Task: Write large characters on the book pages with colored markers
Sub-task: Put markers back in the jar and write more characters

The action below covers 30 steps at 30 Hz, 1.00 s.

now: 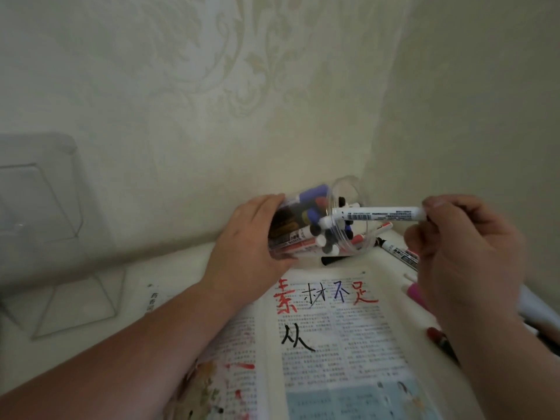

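An open book lies on the white table, its right page carrying large red, black and blue characters. My left hand grips a clear plastic jar tipped on its side above the book's top edge, its mouth facing right. Several markers with blue, black and red caps fill the jar. My right hand holds a white marker level by its right end. The marker's left end sits at the jar's mouth.
A loose black-and-white marker lies on the table behind the book, under my right hand. A pink object and a red marker lie at the book's right edge. A clear plastic box stands at the left by the wall.
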### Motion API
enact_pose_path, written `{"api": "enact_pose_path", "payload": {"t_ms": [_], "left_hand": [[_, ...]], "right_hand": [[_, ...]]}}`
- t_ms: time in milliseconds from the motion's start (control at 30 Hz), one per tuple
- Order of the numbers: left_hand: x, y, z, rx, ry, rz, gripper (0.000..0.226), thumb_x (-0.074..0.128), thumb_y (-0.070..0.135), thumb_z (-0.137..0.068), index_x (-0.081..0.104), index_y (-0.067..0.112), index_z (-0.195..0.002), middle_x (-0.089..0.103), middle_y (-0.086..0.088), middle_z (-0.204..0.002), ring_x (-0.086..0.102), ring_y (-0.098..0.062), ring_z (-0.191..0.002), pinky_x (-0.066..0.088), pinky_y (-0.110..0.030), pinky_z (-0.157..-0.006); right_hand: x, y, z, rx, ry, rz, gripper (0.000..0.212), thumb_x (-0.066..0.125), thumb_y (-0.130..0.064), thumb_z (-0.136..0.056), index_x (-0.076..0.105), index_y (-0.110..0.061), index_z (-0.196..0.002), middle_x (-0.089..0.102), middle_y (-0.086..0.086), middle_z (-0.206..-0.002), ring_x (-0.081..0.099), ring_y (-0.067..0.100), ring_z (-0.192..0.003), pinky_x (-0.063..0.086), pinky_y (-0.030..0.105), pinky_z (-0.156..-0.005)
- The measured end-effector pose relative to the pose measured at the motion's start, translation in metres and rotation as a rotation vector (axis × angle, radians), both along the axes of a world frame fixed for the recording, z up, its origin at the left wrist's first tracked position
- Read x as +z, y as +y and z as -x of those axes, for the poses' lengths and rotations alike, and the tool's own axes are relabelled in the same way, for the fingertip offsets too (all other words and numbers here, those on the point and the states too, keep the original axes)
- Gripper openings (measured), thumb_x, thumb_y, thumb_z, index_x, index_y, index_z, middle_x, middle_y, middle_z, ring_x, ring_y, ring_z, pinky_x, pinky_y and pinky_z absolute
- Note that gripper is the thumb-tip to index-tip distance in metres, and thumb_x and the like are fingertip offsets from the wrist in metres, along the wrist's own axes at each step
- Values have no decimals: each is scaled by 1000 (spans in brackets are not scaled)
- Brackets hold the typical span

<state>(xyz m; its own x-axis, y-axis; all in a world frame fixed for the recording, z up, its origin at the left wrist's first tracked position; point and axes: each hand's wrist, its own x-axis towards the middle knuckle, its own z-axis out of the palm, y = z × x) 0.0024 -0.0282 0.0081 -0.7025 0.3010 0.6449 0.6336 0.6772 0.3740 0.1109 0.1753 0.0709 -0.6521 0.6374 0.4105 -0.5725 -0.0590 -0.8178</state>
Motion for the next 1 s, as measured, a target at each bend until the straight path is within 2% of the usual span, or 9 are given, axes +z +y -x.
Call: {"api": "enact_pose_path", "payload": {"t_ms": [133, 267, 367, 500, 600, 667, 733, 833, 1000], "left_hand": [[-3, 2, -1, -27, 53, 53, 95, 89, 43, -65, 44, 20, -145, 48, 0, -143, 40, -16, -131, 35, -31, -111], [-2, 0, -1, -28, 60, 60, 97, 90, 43, -65, 42, 22, -146, 47, 1, -144, 39, -16, -133, 34, -31, -111], [-1, 0, 0, -27, 52, 64, 95, 88, 45, -67, 42, 23, -147, 46, 3, -145, 37, -13, -133, 29, -27, -111], [-5, 2, -1, -63, 129, 75, 85, 85, 35, -68, 50, 17, -143, 51, -2, -143, 45, -19, -131, 35, -30, -114], [-6, 2, 0, -51, 121, 52, 87, 88, 34, -67, 49, 18, -144, 51, -1, -143, 45, -19, -132, 34, -30, -113], [-4, 0, 0, -35, 86, 29, 91, 90, 40, -66, 48, 19, -144, 51, 1, -143, 42, -15, -132, 32, -26, -111], [-3, -1, 1, -30, 65, 19, 93, 90, 43, -65, 46, 21, -145, 50, 3, -142, 42, -14, -131, 32, -26, -110], [-4, 0, 1, -31, 78, 20, 94, 91, 43, -64, 47, 20, -144, 51, 2, -142, 45, -17, -131, 37, -30, -110], [-4, 4, 0, -30, 93, 34, 95, 91, 43, -65, 46, 20, -145, 50, 1, -143, 46, -19, -131, 42, -37, -110]], "right_hand": [[-1, 1, -1, 60, 34, -34, 39, 59, 6, -94, 70, -18, -67, 59, 3, -63, 49, 11, -47, 38, 26, -48], [-5, 0, -5, -82, 7, -260, 11, 68, -21, -94, 71, -22, -84, 67, -4, -68, 58, 11, -53, 49, 23, -54], [-5, -8, -7, -93, -25, -466, 8, 64, -37, -85, 69, -31, -88, 69, -10, -70, 60, 5, -54, 48, 15, -51], [-13, -13, 2, 86, -186, -625, 2, 69, -25, -85, 69, -27, -86, 70, -17, -71, 63, -1, -61, 48, 13, -58], [-14, -14, 2, 144, -120, -433, 30, 71, -25, -79, 58, -23, -106, 74, -2, -81, 68, 10, -69, 54, 20, -63], [-14, -14, 2, 76, -28, -414, 29, 69, -21, -83, 57, -22, -109, 74, 2, -85, 69, 12, -69, 56, 21, -60], [-18, -12, 4, -57, -14, -547, 17, 67, -15, -92, 65, -23, -107, 74, 1, -92, 69, 12, -69, 58, 26, -60], [-30, -13, 9, -127, -51, -654, 23, 63, -10, -98, 70, -24, -114, 74, -6, -100, 69, 16, -76, 59, 29, -68], [-31, -17, 8, -117, 11, -894, 36, 51, -11, -94, 68, -18, -125, 68, -6, -121, 64, 16, -109, 53, 37, -92]]}}
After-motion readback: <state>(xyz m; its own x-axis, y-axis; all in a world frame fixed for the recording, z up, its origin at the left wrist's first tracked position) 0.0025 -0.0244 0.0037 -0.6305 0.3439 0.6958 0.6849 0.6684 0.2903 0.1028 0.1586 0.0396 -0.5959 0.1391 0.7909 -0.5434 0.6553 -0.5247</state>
